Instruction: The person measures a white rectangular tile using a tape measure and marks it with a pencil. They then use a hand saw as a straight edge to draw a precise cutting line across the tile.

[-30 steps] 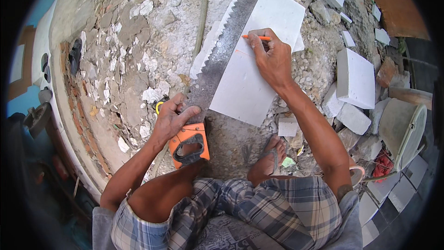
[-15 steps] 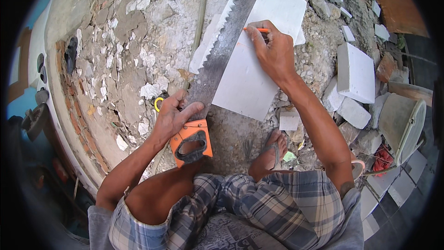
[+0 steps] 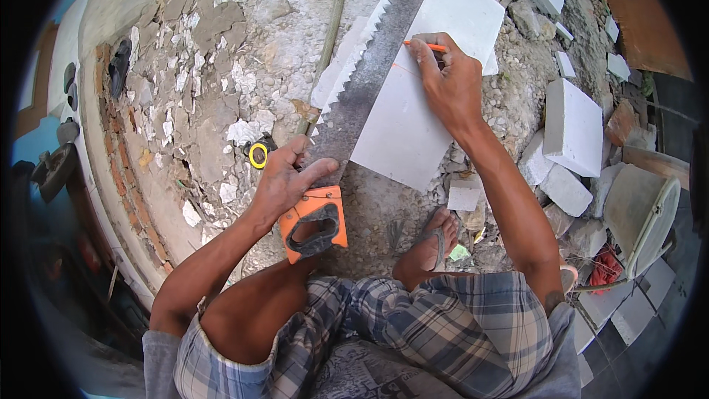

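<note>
A hand saw [image 3: 373, 66] with a grey toothed blade and an orange and black handle lies slantwise across a white block [image 3: 406, 122]. My left hand [image 3: 293, 177] grips the blade just above the handle, thumb on top. My right hand [image 3: 452, 77] pinches an orange pencil [image 3: 434, 47], its tip at the blade's straight edge on the block. A short orange mark shows on the white face below the tip. Beside my left hand, a black and yellow tape measure [image 3: 258, 154] rests on the ground.
White blocks [image 3: 572, 125] and broken pieces are heaped at the right, near a pale bucket-like container [image 3: 641, 214] lying tilted. A hose [image 3: 334, 22] runs along the rubble ground behind the saw. My sandalled foot [image 3: 428, 247] stands close to the block's near edge.
The view has shifted slightly, so the scene sits further right, and more of the tape measure shows. Both hands keep their grips, with the pencil still at the blade's edge.
</note>
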The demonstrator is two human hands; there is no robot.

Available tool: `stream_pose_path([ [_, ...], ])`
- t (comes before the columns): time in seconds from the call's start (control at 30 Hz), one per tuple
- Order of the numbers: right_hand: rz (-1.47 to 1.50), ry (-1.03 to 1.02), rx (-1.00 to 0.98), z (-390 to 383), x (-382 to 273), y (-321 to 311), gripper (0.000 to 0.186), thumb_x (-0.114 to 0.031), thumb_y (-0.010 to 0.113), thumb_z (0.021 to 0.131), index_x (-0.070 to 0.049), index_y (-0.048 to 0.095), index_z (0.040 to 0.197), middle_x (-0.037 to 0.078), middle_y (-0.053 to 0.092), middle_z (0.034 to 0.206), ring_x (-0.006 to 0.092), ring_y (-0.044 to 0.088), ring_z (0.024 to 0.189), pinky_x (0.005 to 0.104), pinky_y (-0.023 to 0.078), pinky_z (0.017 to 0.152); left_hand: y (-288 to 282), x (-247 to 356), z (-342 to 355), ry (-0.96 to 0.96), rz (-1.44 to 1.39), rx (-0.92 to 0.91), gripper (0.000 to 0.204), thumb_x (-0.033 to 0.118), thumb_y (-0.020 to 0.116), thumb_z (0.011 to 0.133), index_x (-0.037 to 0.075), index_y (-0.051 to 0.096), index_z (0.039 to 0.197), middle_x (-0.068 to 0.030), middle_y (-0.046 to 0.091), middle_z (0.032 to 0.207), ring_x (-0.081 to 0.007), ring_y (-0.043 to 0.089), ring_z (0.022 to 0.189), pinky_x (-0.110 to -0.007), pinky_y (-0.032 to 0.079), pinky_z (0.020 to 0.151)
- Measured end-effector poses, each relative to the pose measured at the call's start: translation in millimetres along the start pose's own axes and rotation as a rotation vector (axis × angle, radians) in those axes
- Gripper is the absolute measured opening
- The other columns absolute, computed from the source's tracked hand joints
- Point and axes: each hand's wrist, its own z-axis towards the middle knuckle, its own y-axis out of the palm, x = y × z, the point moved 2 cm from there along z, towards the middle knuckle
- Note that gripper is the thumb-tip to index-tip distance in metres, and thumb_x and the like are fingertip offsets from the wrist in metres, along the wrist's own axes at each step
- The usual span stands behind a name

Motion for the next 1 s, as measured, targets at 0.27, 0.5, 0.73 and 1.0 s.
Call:
stream_pose_path([
  [0.27,-0.040,-0.010,-0.030,-14.2,-13.1,-0.4,0.023,-0.024,0.069,0.103,-0.002,0.075,0.108,0.018,0.065,0.062,0.0298,0.064,0.051,0.0403,0.048,0.053,1.0,1.7,-0.8,0.028,0.013,0.001,0.034,0.026,0.086,0.091,0.007,0.059,0.086,0.0070,0.045,0.070,-0.0046,0.042,0.064,-0.026,0.035,0.055],
  [0.5,0.009,0.025,-0.062,-26.9,-17.9,3.4,0.018,-0.020,0.071,0.102,-0.003,0.074,0.107,0.018,0.068,0.066,0.0276,0.065,0.053,0.0394,0.048,0.053,-0.7,11.6,-3.6,0.037,0.021,0.002,0.033,0.027,0.086,0.092,0.003,0.062,0.090,0.0039,0.045,0.069,-0.0068,0.042,0.065,-0.028,0.036,0.056],
  [0.73,0.328,0.142,0.094,-19.3,-4.0,-8.8,0.024,-0.023,0.068,0.106,0.001,0.073,0.105,0.012,0.076,0.082,0.0142,0.071,0.071,0.0293,0.055,0.066,4.2,10.9,-2.0,0.003,0.008,0.027,0.034,0.024,0.086,0.091,0.004,0.059,0.087,0.0059,0.041,0.068,-0.0055,0.039,0.063,-0.027,0.035,0.054],
  [1.0,0.366,0.298,0.267,-28.2,30.1,-53.7,0.024,-0.020,0.068,0.106,0.004,0.072,0.106,0.010,0.076,0.088,0.0100,0.067,0.078,0.0262,0.054,0.072,38.2,6.5,-20.5,0.010,0.040,-0.032,0.043,0.025,0.089,0.089,0.005,0.051,0.080,0.0057,0.041,0.070,-0.0045,0.040,0.065,-0.027,0.036,0.053],
])
